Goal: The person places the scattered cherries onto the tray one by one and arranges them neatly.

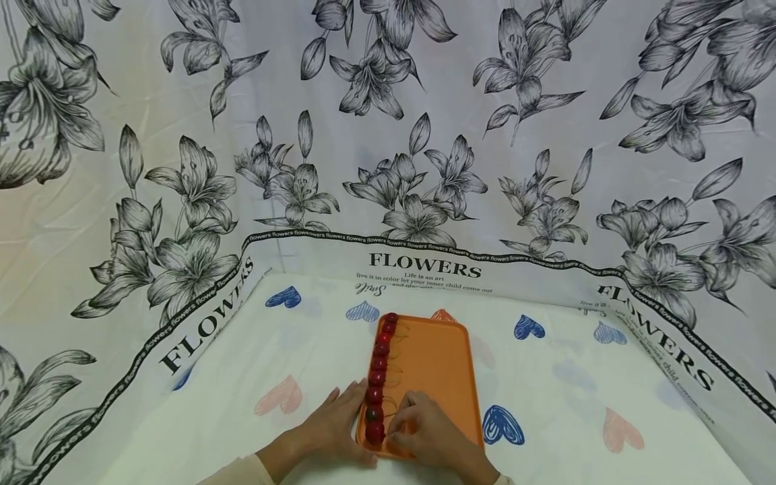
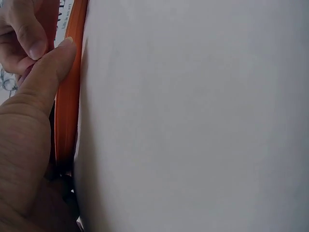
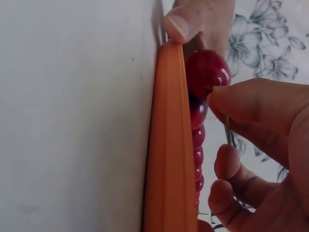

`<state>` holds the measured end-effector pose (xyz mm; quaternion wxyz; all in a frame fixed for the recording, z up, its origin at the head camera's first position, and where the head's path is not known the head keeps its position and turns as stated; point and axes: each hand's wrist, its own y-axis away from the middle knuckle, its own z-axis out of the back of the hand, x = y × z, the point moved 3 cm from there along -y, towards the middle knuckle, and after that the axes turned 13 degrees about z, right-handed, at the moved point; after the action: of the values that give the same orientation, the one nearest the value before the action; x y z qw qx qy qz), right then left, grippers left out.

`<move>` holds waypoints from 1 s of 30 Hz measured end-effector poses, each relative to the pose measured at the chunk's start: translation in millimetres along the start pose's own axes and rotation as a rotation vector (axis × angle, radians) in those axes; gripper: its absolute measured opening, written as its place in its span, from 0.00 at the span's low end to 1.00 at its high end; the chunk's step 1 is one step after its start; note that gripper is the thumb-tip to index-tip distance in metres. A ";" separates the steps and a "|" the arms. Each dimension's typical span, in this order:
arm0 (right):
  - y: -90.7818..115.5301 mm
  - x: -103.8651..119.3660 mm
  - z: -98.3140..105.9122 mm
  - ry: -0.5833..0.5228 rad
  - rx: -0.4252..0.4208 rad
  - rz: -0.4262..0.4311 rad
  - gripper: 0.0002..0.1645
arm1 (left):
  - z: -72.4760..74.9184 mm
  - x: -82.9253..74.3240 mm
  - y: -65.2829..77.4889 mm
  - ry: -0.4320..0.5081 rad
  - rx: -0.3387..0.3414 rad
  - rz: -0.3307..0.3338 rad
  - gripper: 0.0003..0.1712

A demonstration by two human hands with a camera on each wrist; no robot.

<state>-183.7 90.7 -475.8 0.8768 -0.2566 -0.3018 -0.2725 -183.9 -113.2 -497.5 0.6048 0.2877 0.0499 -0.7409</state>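
Dark red cherries (image 1: 376,378) stand in a line along the left side of an orange tray (image 1: 439,364), their thin stems pointing right. At the near end of the row, my right hand (image 1: 427,428) pinches the stem (image 3: 229,131) of the closest cherry (image 3: 208,70) between thumb and forefinger, right beside the fruit. My left hand (image 1: 336,423) lies along the tray's left edge with its fingers stretched forward. Its thumb (image 2: 55,63) rests at the tray's near rim in the left wrist view. The left fingertips partly hide behind the tray's side.
Beneath the tray is a white cloth (image 1: 545,404) printed with blue and pink hearts. Around the back and sides hangs a white curtain (image 1: 424,87) with black flower drawings and lettering.
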 end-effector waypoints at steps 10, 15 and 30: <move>-1.0 -4.5 -6.8 -0.033 0.021 -0.043 0.04 | -2.3 -0.1 0.0 0.024 0.013 0.023 0.74; -0.8 -6.2 -9.6 -0.050 0.017 -0.057 0.03 | -2.8 -0.7 -0.9 0.037 0.034 0.055 0.74; -1.5 -7.0 -10.8 -0.030 0.038 -0.094 0.03 | -2.0 -2.0 -3.8 0.057 0.043 0.079 0.74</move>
<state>-185.2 85.3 -487.5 0.8633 -0.2293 -0.3316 -0.3036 -186.5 -109.6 -499.3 0.6255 0.3235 0.0397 -0.7089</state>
